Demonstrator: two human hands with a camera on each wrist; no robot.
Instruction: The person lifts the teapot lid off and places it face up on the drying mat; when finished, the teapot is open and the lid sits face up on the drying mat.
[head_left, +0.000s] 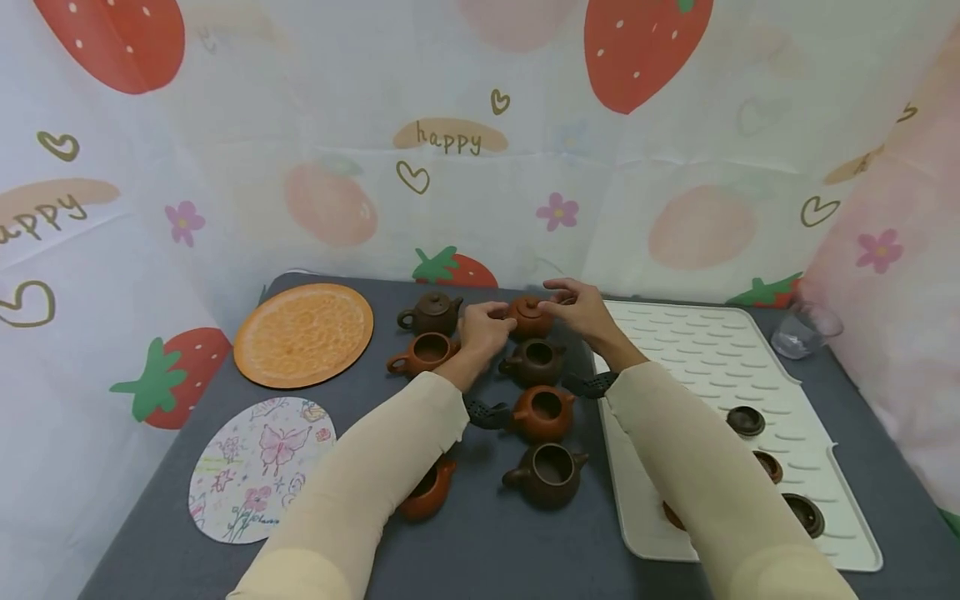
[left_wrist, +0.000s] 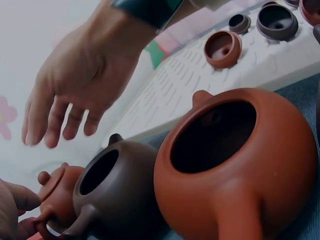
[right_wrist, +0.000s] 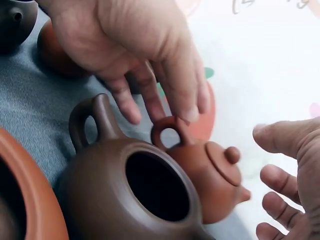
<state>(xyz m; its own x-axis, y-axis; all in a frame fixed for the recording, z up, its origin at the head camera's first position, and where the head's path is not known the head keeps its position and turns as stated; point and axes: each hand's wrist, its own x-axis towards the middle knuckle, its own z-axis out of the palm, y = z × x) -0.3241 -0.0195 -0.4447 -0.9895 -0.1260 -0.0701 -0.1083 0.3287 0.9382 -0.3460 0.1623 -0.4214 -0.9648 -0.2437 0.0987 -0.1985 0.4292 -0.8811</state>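
A small reddish-brown clay teapot (head_left: 529,317) with its lid on stands at the far end of the right-hand row. My left hand (head_left: 483,329) is at its handle, which the thumb and fingertips pinch in the right wrist view. On the spout side, my right hand (head_left: 588,317) hovers with fingers spread, apart from the pot in both wrist views. Nearer in that row stand a dark lidless teapot (head_left: 538,362), a reddish lidless teapot (head_left: 543,414) and another dark lidless one (head_left: 551,475). To the left are a dark lidded teapot (head_left: 432,315) and a reddish lidless teapot (head_left: 424,355).
A white ribbed tray (head_left: 690,333) at right carries several loose lids (head_left: 746,421). Behind it stands a clear glass vessel (head_left: 804,332). An orange round mat (head_left: 303,333) and a butterfly-patterned mat (head_left: 255,467) lie at left. My left sleeve partly covers another reddish teapot (head_left: 429,496).
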